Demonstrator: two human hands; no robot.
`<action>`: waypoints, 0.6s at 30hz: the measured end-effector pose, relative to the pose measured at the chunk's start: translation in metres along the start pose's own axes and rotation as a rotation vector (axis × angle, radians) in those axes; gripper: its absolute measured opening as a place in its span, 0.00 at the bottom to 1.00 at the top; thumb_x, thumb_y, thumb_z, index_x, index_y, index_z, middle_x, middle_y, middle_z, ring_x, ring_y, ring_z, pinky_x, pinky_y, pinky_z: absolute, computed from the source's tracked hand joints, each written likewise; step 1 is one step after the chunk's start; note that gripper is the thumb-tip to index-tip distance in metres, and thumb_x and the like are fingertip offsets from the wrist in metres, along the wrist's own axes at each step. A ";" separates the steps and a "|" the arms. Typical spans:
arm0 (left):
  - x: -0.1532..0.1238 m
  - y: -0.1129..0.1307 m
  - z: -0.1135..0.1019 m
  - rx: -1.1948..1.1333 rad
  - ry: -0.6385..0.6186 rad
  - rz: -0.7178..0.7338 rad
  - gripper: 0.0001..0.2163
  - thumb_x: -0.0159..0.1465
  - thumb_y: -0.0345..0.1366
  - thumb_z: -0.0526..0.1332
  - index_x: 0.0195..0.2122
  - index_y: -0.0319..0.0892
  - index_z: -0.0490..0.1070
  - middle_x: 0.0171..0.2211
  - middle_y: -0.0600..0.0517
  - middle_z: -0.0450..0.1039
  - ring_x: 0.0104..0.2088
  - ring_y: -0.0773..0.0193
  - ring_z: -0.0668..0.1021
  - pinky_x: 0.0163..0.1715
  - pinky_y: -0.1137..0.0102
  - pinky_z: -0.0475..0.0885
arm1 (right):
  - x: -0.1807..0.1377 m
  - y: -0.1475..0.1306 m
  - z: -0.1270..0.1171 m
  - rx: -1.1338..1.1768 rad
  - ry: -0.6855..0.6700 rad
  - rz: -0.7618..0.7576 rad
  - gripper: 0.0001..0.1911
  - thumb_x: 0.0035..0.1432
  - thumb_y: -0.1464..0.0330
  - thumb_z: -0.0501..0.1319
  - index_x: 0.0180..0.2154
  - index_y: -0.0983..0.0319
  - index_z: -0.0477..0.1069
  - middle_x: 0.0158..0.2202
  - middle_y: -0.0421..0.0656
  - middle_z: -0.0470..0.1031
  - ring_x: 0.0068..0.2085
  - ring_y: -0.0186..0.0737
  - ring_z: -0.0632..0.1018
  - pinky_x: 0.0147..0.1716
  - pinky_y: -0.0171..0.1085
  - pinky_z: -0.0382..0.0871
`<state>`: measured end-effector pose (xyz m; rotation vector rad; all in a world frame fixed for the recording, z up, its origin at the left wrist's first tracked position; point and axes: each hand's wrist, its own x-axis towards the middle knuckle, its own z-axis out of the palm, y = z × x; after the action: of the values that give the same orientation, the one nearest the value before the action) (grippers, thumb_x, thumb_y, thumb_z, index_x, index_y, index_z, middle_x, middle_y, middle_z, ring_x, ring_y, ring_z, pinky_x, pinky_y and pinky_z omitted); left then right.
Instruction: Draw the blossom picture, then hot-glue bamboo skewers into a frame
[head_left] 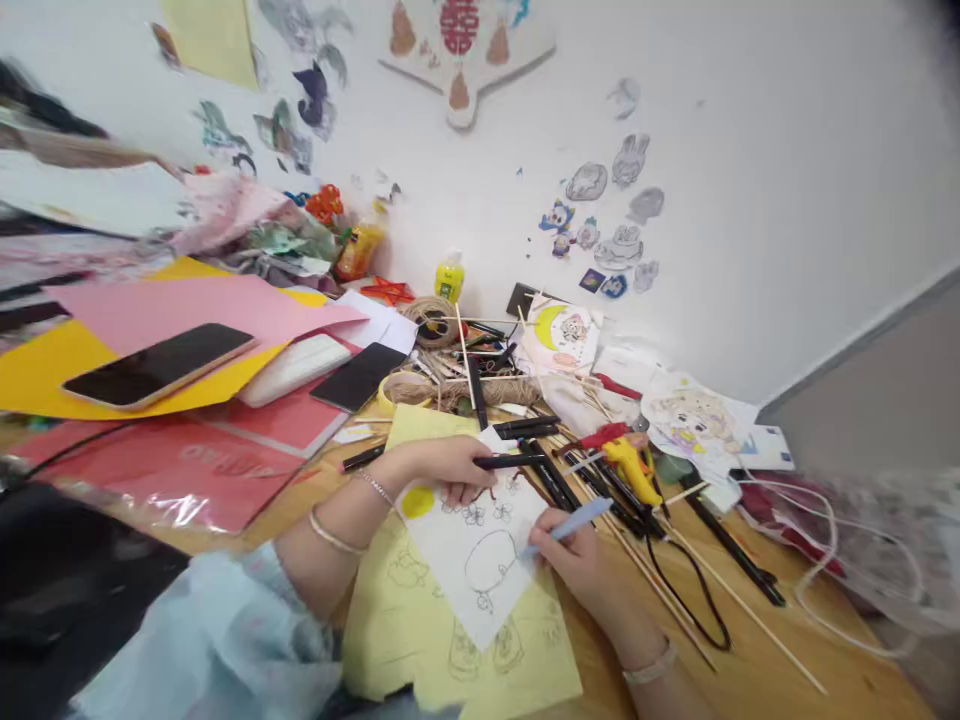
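A white sheet of paper [457, 560] with line drawings of flowers, a large oval and a yellow-coloured circle lies turned cornerwise. Beneath it is a larger yellow sheet [382, 640] bearing pencil sketches. My left hand [454, 465] rests across the top of the white sheet, its fingers closed on a black marker [514, 461] that sticks out to the right. At the sheet's right edge, my right hand [566, 550] grips a light blue pen [585, 517], its lower end close to the oval.
Several black markers [551, 475], a yellow glue gun [632, 468] and thin wooden sticks [750, 610] lie to the right. Twine [495, 392] and a tape roll [397, 392] sit behind. A phone [161, 365] rests on coloured sheets at left. A white cable [832, 520] loops at far right.
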<state>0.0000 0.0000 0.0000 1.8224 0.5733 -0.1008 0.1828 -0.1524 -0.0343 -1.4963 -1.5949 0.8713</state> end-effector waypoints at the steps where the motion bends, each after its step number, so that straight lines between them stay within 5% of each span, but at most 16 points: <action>1: 0.000 0.000 0.000 0.000 0.000 -0.001 0.06 0.59 0.38 0.56 0.28 0.42 0.63 0.15 0.58 0.67 0.15 0.69 0.70 0.15 0.75 0.66 | 0.000 0.001 0.000 0.001 0.007 -0.004 0.14 0.53 0.62 0.54 0.19 0.59 0.56 0.19 0.36 0.60 0.23 0.34 0.65 0.24 0.34 0.58; 18: 0.002 -0.003 -0.002 -0.011 -0.005 -0.013 0.09 0.57 0.43 0.59 0.30 0.43 0.64 0.17 0.58 0.69 0.16 0.69 0.71 0.15 0.75 0.64 | 0.000 0.012 0.000 0.069 0.021 -0.027 0.14 0.53 0.64 0.55 0.19 0.59 0.56 0.18 0.35 0.59 0.21 0.33 0.63 0.22 0.33 0.56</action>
<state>-0.0004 0.0029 -0.0026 1.8071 0.5811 -0.1101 0.1881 -0.1514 -0.0445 -1.4288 -1.5506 0.8836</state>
